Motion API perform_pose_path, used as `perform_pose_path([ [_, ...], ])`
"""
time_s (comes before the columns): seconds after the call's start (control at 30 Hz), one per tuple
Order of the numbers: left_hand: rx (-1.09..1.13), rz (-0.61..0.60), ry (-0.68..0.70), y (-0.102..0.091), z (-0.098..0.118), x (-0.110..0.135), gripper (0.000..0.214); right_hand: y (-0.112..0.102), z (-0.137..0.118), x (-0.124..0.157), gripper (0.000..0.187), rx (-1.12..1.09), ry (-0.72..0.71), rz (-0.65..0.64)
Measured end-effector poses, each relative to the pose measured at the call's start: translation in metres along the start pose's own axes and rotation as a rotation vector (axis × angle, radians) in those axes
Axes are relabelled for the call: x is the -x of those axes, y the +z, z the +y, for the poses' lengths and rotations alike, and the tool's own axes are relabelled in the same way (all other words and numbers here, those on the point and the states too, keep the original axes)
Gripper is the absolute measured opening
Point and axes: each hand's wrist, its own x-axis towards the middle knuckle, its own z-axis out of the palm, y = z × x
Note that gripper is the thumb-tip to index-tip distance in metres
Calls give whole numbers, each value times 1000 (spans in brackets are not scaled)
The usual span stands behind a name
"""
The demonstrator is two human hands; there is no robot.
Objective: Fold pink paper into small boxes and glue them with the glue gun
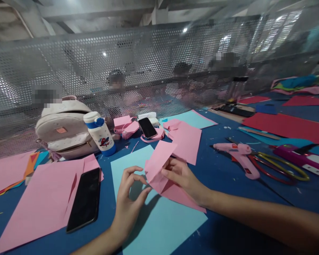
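Observation:
My right hand [184,177] pinches a folded piece of pink paper [156,168] between thumb and fingers, lifted over the table. Just left of that paper, my left hand [130,202] is held with thumb and fingers curved apart, nothing between them. Whether its fingertips brush the paper's edge I cannot tell. Beneath both hands lies a light blue sheet [172,226]. Another pink piece [180,196] rests on it, partly hidden by my right hand and wrist.
A pink glue gun [238,150] and scissors [281,163] lie at right. To the left are a black phone [85,200] on pink sheets [42,202], a bottle [99,134] and a backpack [69,127]. Behind stands a perforated metal partition [149,53].

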Motion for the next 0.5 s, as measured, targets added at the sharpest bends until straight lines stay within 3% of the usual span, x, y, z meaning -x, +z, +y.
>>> perform_pose_path([
  [0.17,-31,6,50,-2,3,-1,8,0,1,1,32,22,-17,1],
  [0.5,-13,12,19,-3,6,0,12,0,0,1,30,76,-71,-4],
])
